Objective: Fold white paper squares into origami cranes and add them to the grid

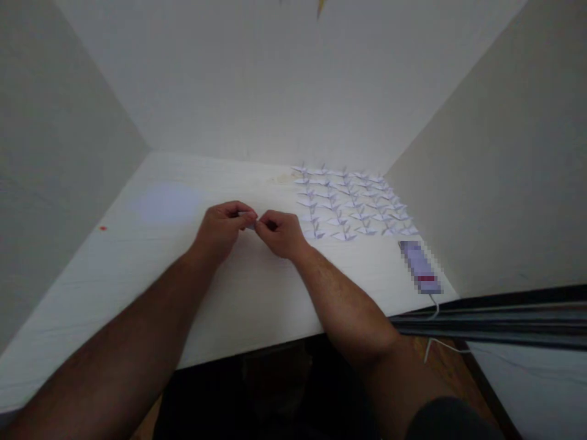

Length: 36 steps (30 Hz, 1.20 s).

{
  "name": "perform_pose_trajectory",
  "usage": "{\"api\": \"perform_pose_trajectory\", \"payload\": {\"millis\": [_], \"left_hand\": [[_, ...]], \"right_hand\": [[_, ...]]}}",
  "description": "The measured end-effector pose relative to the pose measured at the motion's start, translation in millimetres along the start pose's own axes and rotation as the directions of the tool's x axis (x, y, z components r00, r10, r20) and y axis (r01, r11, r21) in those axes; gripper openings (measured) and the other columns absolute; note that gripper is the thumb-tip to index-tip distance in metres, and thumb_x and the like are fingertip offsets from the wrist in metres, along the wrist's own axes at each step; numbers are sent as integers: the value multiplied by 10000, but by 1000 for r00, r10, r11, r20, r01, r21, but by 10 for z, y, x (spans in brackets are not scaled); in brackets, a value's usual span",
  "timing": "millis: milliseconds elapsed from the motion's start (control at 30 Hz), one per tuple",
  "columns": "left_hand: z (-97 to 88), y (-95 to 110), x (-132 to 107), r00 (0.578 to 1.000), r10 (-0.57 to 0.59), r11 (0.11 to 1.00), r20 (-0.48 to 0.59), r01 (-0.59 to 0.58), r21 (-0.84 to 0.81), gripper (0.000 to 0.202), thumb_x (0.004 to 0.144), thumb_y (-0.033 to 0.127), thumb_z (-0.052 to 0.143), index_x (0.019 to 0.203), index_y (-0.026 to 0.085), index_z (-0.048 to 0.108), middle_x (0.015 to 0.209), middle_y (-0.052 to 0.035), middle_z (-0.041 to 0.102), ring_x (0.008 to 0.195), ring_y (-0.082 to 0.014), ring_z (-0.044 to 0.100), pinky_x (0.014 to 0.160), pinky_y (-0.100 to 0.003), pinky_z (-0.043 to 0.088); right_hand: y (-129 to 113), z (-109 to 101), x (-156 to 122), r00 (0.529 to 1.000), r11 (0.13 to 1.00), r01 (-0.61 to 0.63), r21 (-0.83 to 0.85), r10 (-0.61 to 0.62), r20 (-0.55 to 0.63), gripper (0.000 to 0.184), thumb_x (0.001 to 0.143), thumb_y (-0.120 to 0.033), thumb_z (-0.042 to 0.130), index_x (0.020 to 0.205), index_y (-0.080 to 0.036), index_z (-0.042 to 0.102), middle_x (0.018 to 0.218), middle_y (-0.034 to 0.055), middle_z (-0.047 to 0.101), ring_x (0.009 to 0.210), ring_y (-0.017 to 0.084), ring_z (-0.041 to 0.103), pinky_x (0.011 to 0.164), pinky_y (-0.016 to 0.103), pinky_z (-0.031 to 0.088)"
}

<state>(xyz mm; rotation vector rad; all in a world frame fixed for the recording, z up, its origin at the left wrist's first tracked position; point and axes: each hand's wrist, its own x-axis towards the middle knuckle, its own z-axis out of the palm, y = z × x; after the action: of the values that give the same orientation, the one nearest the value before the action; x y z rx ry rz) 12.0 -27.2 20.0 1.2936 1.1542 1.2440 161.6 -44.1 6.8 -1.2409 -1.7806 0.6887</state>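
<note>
Both of my hands meet over the middle of the white table [151, 269]. My left hand [221, 229] and my right hand [282, 233] are closed, fingertips pinched together on a small piece of white folded paper [250, 221] held between them. Most of the paper is hidden by my fingers. To the right, rows of several finished white folded paper cranes [351, 201] lie flat on the table, a short way from my right hand.
A phone [419, 267] with a white cable lies near the table's right front edge. White walls enclose the table on the left, back and right. A small red speck [103, 228] sits at the left.
</note>
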Motion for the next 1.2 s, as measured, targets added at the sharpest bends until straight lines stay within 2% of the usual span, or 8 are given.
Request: {"api": "perform_pose_trajectory", "payload": {"millis": [133, 200, 367, 500, 667, 767, 867, 1200], "left_hand": [[7, 53, -17, 998, 36, 997, -53, -31, 77, 68, 656, 256, 756, 666, 213, 705, 588, 20, 601, 546, -102, 469, 529, -260, 369], [4, 66, -27, 998, 53, 993, -34, -50, 103, 65, 676, 255, 765, 672, 231, 705, 596, 17, 600, 547, -111, 477, 521, -267, 388], [-29, -19, 18, 995, 100, 994, 0, -100, 34, 93, 663, 266, 795, 680, 248, 705, 598, -4, 615, 578, -148, 533, 515, -283, 419], [-24, -78, 61, 998, 60, 998, -18, -60, -7, 80, 645, 215, 791, 653, 236, 714, 584, -12, 613, 543, -143, 504, 506, -291, 387], [21, -8, 21, 998, 35, 999, -44, -34, 16, 82, 619, 224, 783, 640, 194, 710, 535, 3, 576, 506, -110, 442, 498, -267, 320], [23, -2, 22, 999, 38, 998, -33, -39, -44, 92, 604, 216, 760, 645, 167, 695, 560, 3, 593, 516, -95, 441, 514, -248, 326], [-14, -31, 49, 999, 24, 995, -29, -27, -91, 102, 603, 216, 752, 658, 157, 689, 571, 4, 599, 506, -82, 429, 511, -241, 318], [-74, 17, 46, 988, -146, 943, 54, 155, -295, 186, 554, 224, 811, 646, 122, 685, 640, -38, 623, 576, -103, 527, 529, -246, 360]], "right_hand": [[32, 13, 37, 1000, 1000, 17, -10, -17, 5, 277, 874, -404, 540, 736, -178, 620, 631, -35, 555, 608, 91, 477, 599, 227, 360], [33, 3, 48, 1000, 1000, 18, -19, -18, 14, 276, 880, -405, 534, 755, -177, 626, 647, -34, 556, 632, 94, 484, 618, 229, 364], [25, -34, 68, 999, 998, 25, 63, -28, 41, 304, 880, -423, 541, 721, -172, 602, 630, -38, 533, 640, 94, 476, 624, 228, 366], [28, -40, 81, 998, 996, 22, 89, -27, 55, 332, 869, -452, 554, 691, -173, 580, 599, -43, 516, 623, 94, 461, 608, 228, 358], [-39, -37, 61, 999, 990, -4, 139, -2, 41, 311, 840, -414, 586, 643, -173, 581, 553, -44, 531, 572, 90, 459, 564, 224, 339], [-76, -36, 34, 999, 976, -50, 211, 47, 19, 308, 818, -382, 609, 597, -170, 579, 520, -38, 550, 513, 81, 451, 534, 224, 339], [-73, -34, 18, 996, 967, -84, 240, 80, 27, 262, 803, -353, 622, 628, -159, 638, 542, -16, 601, 500, 83, 471, 523, 225, 346], [-71, -89, 4, 991, 972, -93, 216, 68, 118, 203, 802, -323, 605, 693, -160, 659, 562, -13, 628, 467, 75, 442, 496, 219, 339]]}}
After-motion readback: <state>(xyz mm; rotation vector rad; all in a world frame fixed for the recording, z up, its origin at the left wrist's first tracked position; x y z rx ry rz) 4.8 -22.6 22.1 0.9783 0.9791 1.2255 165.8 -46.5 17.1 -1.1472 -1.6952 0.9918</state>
